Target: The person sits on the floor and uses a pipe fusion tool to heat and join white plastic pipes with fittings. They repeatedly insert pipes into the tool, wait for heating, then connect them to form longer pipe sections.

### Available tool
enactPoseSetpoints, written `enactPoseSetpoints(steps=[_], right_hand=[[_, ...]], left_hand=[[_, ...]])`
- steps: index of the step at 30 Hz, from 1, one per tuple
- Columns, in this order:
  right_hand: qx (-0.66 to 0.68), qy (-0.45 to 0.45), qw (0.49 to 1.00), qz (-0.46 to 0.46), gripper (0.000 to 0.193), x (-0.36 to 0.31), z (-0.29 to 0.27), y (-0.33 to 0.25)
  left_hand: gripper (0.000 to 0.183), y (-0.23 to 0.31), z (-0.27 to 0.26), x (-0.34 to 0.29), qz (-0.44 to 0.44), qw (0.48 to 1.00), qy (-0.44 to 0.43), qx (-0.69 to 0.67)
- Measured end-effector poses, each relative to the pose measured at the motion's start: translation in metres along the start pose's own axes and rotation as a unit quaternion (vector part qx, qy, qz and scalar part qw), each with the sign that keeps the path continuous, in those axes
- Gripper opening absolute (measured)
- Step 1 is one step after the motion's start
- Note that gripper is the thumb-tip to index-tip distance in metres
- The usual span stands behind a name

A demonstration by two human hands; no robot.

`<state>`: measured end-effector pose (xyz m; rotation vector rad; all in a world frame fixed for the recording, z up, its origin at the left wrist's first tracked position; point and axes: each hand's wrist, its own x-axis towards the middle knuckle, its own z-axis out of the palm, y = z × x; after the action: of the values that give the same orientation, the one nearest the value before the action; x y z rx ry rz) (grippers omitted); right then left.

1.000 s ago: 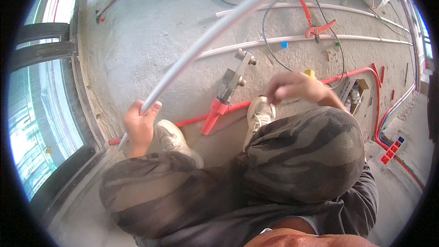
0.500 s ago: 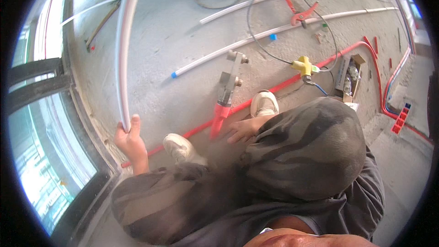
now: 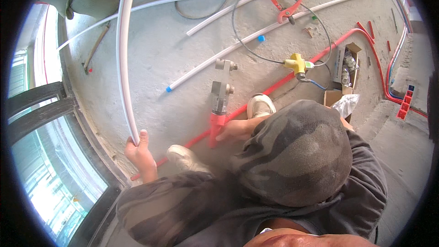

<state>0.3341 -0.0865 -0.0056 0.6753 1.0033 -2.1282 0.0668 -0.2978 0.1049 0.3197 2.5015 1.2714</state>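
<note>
A long white pipe (image 3: 122,59) rises from my left hand (image 3: 141,155), which is closed round its lower end with the thumb up along it. Between my feet and the far pipes stands a red-handled tool (image 3: 218,105) with a grey metal body and two bolted metal jaws. My right hand (image 3: 235,130) is at its red handle, fingers closed against it; the fingers on the far side are hidden. Just behind the tool, a red pipe (image 3: 279,84) crosses the floor diagonally. A white pipe with a blue end cap (image 3: 168,89) lies beyond the tool.
Red pipe cutters (image 3: 286,11) lie across the white pipes. A yellow cable splitter (image 3: 297,64) with a cord sits near an open box of fittings (image 3: 347,66) and a clear plastic bag (image 3: 346,104). A hammer (image 3: 96,48) lies far left, beside the window frame (image 3: 39,98).
My right hand has moved from beside the red handle, fingers apart, to closing against it. My left hand still holds the white pipe. The view has shifted slightly, showing the plastic bag more fully.
</note>
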Motion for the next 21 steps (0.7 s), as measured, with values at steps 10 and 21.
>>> enactPoseSetpoints(steps=[10,21], right_hand=[[-0.356,0.007,0.927,-0.12,0.024,-0.076,-0.052,-0.063],[-0.452,0.743,0.493,0.021,0.093,-0.142,-0.327,-0.171]], left_hand=[[0.029,0.012,0.008,0.011,0.036,0.998,0.018,0.045],[0.036,0.014,-0.022,0.068,0.127,0.979,0.026,0.154]])
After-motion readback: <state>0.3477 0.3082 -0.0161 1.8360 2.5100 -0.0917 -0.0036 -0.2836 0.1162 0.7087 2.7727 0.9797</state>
